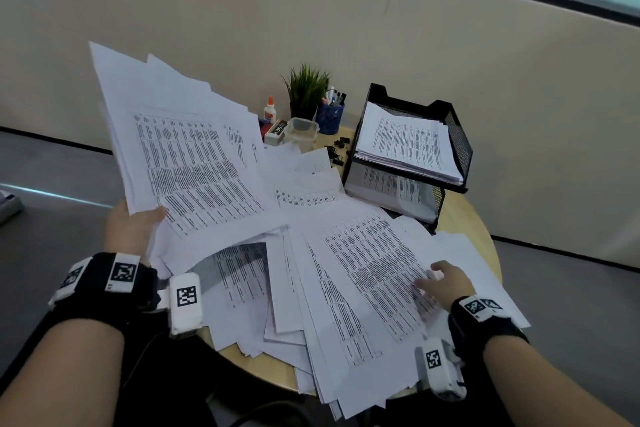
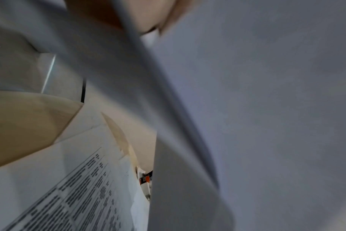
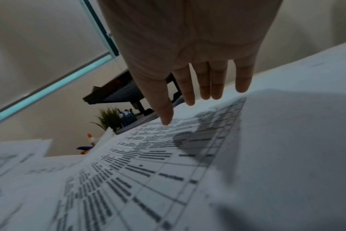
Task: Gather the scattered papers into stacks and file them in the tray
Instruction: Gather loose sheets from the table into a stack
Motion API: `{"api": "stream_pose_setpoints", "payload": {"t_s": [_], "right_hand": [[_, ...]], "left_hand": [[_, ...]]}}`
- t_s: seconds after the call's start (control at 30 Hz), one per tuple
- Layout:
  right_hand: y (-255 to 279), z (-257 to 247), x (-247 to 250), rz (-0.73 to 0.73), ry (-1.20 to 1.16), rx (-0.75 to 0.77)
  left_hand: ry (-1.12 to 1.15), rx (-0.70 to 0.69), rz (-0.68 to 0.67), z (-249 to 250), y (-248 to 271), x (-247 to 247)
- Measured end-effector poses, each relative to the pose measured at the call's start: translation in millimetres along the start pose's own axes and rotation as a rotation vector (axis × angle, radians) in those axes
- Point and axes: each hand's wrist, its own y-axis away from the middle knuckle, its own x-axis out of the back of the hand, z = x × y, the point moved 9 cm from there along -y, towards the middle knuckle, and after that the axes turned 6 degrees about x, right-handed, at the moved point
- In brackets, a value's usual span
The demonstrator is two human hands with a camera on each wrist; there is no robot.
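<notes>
A: The white printed paper sheets [image 1: 377, 274] look thin and matt. The round pale wooden table [image 1: 460, 211]?

B: Smooth. The black two-tier tray [image 1: 459, 139] is metal mesh, matt.

White papers [image 1: 377, 274] printed with dense black tables of text cover a pale wooden table [image 1: 460, 215]. A black mesh tray [image 1: 457, 135] holds more white printed sheets. Behind stand a green plant [image 1: 306, 87], a blue patterned pen cup [image 1: 329, 118] and a white glue bottle [image 1: 269, 111] with an orange cap. Black wristbands [image 1: 104, 279] carry white tags with black square codes.
</notes>
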Motion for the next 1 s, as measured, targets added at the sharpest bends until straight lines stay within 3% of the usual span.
{"api": "stream_pose_setpoints", "payload": {"t_s": [0.17, 0.27, 0.47, 0.73, 1.0], "right_hand": [[-7, 8, -12, -0.11, 0.255, -0.056], [-10, 8, -23, -0.182, 0.237, -0.065], [-3, -13, -29, -0.173, 0.339, -0.006], [16, -25, -55, -0.255, 0.151, -0.044], [25, -31, -62, -0.224, 0.084, -0.107]], "left_hand": [[0.084, 0.01, 0.054, 6, -9, 13], [0.119, 0.07, 0.052, 5, -16, 18], [0.106, 0.109, -0.1, -3, -17, 1], [0.015, 0.071, -0.069, -6, -12, -10], [0.021, 0.052, -0.051, -6, 2, -18]]}}
